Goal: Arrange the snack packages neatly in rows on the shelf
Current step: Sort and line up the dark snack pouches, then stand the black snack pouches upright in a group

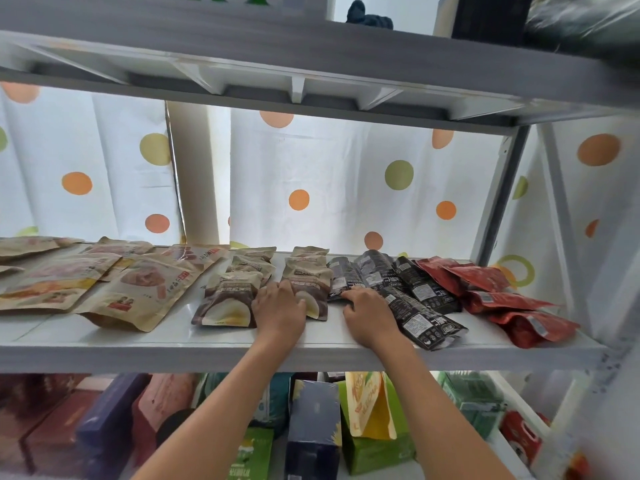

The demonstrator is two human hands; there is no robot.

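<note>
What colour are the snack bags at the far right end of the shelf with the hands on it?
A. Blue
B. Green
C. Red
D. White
C. The red bags lie at the right end of the shelf, just past the black bags.

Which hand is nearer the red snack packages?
Right. The right hand rests on the black packages beside the red packages; the left hand is farther left.

a small shop or storeroom: a white metal shelf [311, 355] across the middle carries rows of snack packages [228, 299], boxed goods [313, 427] crowd the bottom, a spotted curtain [346, 174] hangs behind.
</note>
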